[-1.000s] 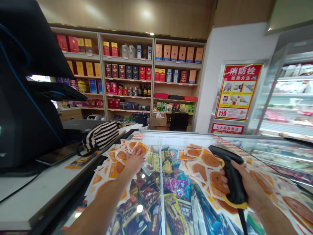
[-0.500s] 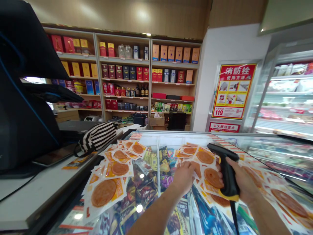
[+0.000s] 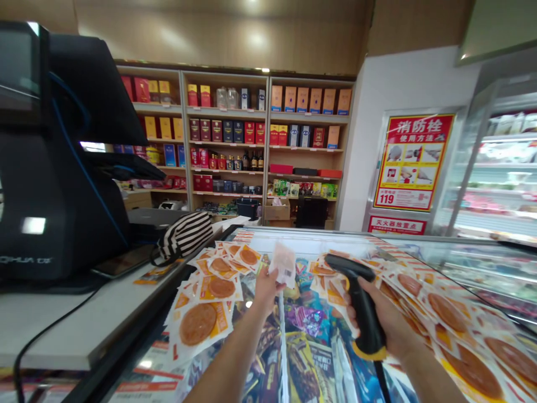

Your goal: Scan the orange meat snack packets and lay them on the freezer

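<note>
Between the fingers of my left hand [image 3: 264, 290] is a flat food packet [image 3: 283, 263], held up with its pale back and a small printed code showing. My right hand [image 3: 388, 319] is wrapped round the handle of a black barcode scanner [image 3: 364, 308] with a yellow base. The scanner's head points left, toward the packet but apart from it. Clear packets with round orange-brown slices lie in a left pile [image 3: 199, 323] and a large right pile [image 3: 470, 358]. A smaller group of packets [image 3: 331, 288] lies partly behind the scanner.
Beneath the packets, a glass-topped freezer [image 3: 293, 232] shows bagged goods inside. To the left, a counter [image 3: 62, 330] bears a black checkout terminal [image 3: 54, 212] and a striped pouch [image 3: 187, 235]. The scanner's cable [image 3: 381, 380] runs down toward me. Shelves of boxes [image 3: 226, 131] stand behind.
My left hand has moved left, away from the packets near the scanner, and now holds one packet raised. The scanner has shifted left with my right hand. The view has turned slightly left.
</note>
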Motion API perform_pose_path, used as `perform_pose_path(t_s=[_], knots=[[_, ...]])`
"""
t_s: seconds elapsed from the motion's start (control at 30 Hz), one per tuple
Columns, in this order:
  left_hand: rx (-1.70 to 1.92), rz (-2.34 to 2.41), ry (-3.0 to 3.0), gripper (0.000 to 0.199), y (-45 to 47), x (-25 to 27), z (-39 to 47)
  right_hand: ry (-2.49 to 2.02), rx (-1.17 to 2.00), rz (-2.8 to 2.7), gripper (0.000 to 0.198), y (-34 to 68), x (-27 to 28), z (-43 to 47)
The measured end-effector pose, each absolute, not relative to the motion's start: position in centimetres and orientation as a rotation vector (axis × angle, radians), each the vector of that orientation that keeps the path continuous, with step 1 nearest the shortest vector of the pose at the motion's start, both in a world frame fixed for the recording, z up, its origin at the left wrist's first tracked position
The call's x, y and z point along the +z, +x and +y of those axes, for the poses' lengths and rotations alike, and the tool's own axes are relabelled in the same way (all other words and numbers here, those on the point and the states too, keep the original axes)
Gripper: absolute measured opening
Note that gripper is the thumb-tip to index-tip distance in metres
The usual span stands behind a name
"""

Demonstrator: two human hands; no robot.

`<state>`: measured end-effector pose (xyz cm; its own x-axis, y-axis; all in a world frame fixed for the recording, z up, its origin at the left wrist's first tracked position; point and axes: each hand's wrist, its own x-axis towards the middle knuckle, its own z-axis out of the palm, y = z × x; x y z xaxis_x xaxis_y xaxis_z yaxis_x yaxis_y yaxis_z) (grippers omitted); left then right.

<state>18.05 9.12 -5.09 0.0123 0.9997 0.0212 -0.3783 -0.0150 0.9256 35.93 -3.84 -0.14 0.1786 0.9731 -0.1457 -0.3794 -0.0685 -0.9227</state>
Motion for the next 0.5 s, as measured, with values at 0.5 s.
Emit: perform_pose_path(t_s=[0.5], knots=[[1.485,0.671,0.735,0.02,16.1,-5.6,10.6,-1.141,1.351,-0.812,0.026,34.2,-1.5,-3.8]])
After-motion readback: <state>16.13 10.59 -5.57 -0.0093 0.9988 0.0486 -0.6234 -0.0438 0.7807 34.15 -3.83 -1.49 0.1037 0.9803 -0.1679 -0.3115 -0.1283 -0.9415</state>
